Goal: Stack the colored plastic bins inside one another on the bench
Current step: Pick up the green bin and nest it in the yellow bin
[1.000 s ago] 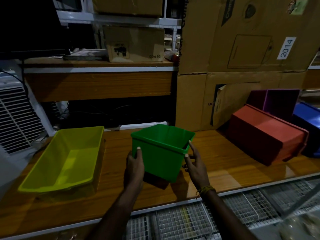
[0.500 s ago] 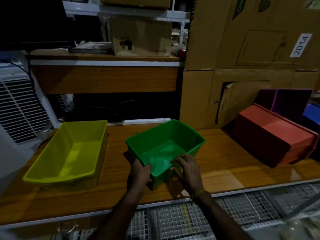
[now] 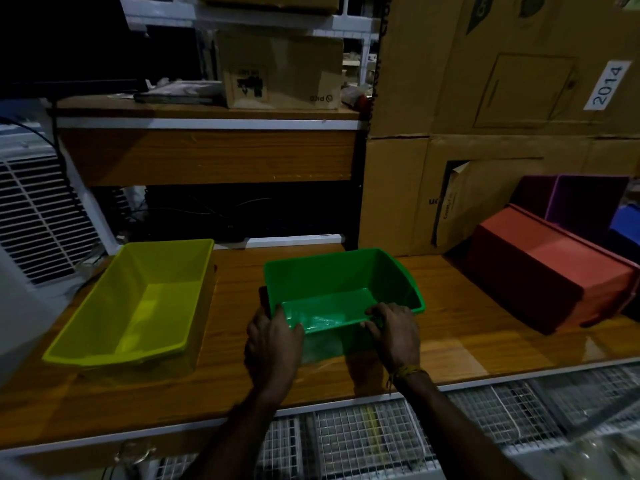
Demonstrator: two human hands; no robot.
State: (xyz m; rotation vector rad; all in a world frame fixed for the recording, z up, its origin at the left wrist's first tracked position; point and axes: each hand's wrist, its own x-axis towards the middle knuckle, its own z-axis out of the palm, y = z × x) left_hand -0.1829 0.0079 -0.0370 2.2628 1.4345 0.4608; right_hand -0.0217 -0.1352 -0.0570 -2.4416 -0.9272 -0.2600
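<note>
Both the left hand (image 3: 273,336) and the right hand (image 3: 394,329) grip the near rim of the green bin (image 3: 341,271), which sits open side up on the wooden table (image 3: 450,327), just right of the yellow bin (image 3: 114,323).

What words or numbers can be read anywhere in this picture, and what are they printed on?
"2014": white label on the big cardboard box at upper right.
"pico", upside down: small cardboard box on the shelf.
"UC", cut off: lower cardboard box behind the bench.
Print on the brown paper flap and the small box's black handling marks: too blurred to read.
</note>
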